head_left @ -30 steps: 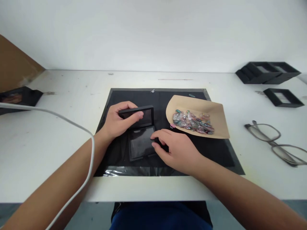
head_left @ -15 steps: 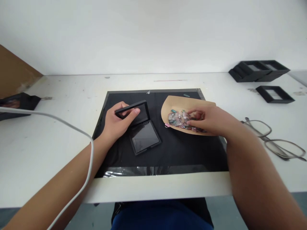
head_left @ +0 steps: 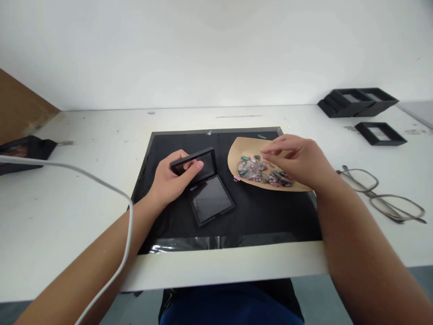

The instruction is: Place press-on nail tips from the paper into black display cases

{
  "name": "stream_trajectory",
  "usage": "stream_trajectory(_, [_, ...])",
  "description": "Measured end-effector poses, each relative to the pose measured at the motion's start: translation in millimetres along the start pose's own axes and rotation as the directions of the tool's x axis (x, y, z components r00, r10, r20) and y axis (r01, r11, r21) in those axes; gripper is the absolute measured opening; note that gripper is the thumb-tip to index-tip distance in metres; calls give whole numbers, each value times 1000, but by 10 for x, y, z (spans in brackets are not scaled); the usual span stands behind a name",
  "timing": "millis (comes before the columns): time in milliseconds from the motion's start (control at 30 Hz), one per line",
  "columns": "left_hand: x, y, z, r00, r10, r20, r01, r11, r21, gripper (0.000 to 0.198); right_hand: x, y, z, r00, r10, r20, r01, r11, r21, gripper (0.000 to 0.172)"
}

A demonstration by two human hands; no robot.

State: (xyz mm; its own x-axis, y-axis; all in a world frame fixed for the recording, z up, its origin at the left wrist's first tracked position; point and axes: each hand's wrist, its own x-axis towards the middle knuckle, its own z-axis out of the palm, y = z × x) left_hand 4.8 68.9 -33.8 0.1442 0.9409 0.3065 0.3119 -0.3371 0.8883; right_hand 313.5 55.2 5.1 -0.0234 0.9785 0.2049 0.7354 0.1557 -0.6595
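My left hand is closed around the raised lid of a black hinged case, thumb on the lid's inner side. The case stands open on a black mat, its flat base bearing a dark glossy panel. My right hand hovers over a tan paper tray, thumb and forefinger pinched together. Whatever sits between those fingertips is too small to make out. In the tray lies a heap of small shiny decorated false nails. A pink clip is on the tray's left edge.
One teal false nail lies on the mat behind the tray. At the right are glasses and several black frames. A white cable crosses my left forearm. A dark object stands at far left.
My right hand has risen from the heap of false nails and its fingers have drawn into a pinch. My left hand and the case sit slightly further right and lower in view.
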Motion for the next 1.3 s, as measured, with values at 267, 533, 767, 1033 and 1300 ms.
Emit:
stream_trajectory(267, [-20, 39, -1, 995, 84, 61, -82, 996, -38, 27, -60, -143, 34, 936, -157, -316, 257, 916, 308, 16])
stream_trajectory(533, [-10, 20, -2, 985, 172, 32, -172, 985, -1, 22, -125, -271, 113, 925, -42, -378, 259, 798, 544, 12])
stream_trajectory(767, [-23, -7, -44, 924, 360, -128, -355, 933, 63, 41, -232, -349, 221, 954, -111, -277, 287, 597, 749, 18])
stream_trajectory(1033, [-75, 249, -35, 572, 815, -95, -729, 557, 397, 55, -356, -530, 309, 926, -332, -178, 337, 518, 786, 29])
stream_trajectory(1300, [-357, 660, 43, 673, 726, 143, -732, 625, 271, 17, -418, -650, 477, 882, -442, 162, 46, 424, 905, 39])
